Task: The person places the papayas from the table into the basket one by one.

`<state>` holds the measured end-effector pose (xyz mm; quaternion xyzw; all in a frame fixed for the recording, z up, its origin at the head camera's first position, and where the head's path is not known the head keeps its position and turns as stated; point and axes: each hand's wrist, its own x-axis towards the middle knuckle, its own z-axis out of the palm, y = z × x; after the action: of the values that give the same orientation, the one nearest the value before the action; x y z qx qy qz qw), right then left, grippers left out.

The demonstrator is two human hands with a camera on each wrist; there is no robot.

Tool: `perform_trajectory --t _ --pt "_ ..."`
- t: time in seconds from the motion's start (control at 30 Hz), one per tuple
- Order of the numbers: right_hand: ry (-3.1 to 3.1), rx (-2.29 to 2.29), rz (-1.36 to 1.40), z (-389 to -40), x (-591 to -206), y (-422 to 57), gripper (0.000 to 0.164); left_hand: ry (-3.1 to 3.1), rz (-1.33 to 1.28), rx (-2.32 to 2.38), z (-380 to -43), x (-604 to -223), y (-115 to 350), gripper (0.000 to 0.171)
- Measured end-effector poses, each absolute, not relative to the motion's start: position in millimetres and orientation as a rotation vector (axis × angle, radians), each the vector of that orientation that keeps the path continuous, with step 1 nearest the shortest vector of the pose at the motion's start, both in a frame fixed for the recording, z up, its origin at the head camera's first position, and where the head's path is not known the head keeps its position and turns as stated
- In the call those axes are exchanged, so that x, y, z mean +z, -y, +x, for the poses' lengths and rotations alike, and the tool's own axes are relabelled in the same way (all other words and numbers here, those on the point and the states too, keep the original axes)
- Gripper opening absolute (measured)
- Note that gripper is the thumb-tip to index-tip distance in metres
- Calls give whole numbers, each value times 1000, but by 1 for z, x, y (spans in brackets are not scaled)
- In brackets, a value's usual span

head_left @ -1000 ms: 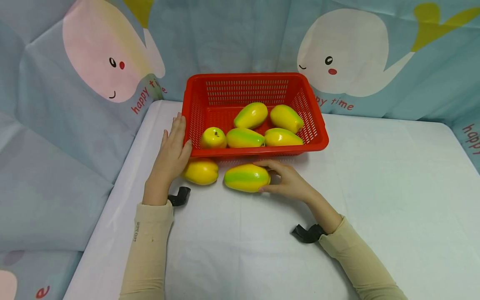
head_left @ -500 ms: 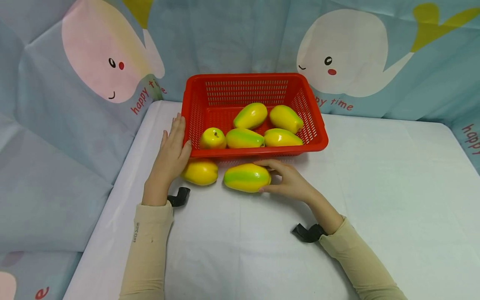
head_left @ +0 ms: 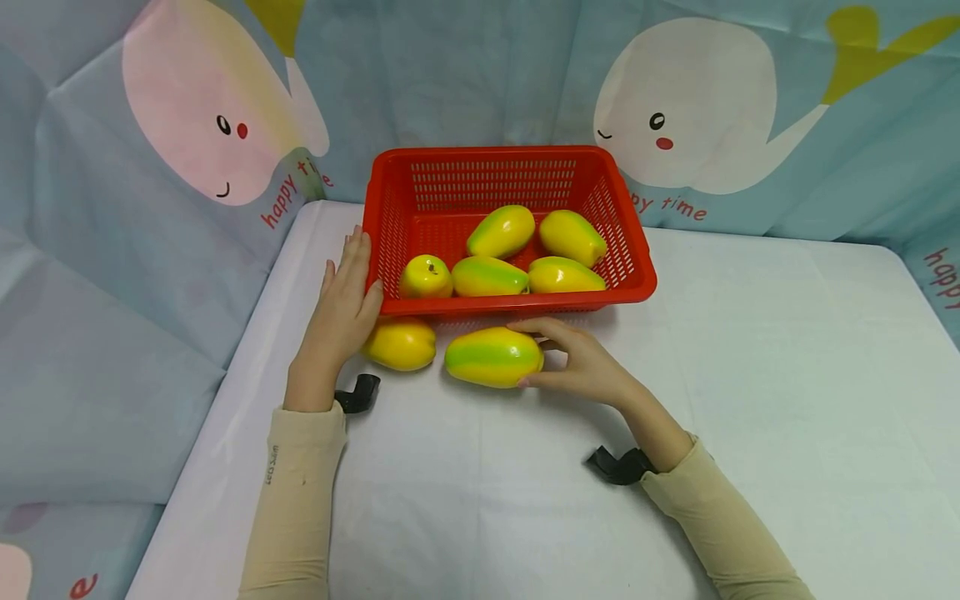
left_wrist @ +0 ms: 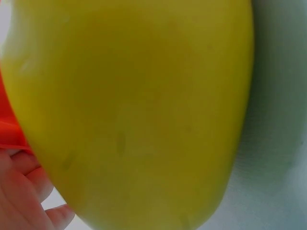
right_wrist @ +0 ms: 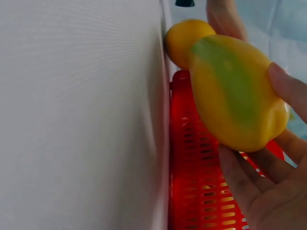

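My right hand (head_left: 581, 362) grips the right end of a yellow-green papaya (head_left: 493, 357), thumb on the near side and fingers on the far side. In the right wrist view this papaya (right_wrist: 235, 93) shows a green stripe and a ridged end. My left hand (head_left: 341, 304) lies with straight fingers along the left wall of a red plastic basket (head_left: 510, 306). A second yellow papaya (head_left: 403, 344) rests on the table beside that hand's wrist, in front of the basket; in the left wrist view, a yellow papaya (left_wrist: 134, 110) fills most of the picture.
Inside the basket lie several yellow-green fruits, among them a rounder one (head_left: 427, 277) at the front left. A white cloth (head_left: 480, 483) covers the table. Behind it hangs a blue curtain (head_left: 465, 75) with whale prints. Black wrist mounts (head_left: 618, 465) stick out from the sleeves.
The papaya in my right hand looks slightly larger and has shifted a touch toward me. My left hand and the basket stay put.
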<state>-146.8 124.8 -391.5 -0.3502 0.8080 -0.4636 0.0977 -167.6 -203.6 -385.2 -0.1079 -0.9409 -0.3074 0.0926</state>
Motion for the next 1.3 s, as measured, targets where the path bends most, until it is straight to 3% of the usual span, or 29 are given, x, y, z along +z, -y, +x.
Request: perform_trajectory --t 1.3 --pt "-2439 -1662 -1091 -147 -347 -157 64 2812 -285 -919 -168 -384 203 65"
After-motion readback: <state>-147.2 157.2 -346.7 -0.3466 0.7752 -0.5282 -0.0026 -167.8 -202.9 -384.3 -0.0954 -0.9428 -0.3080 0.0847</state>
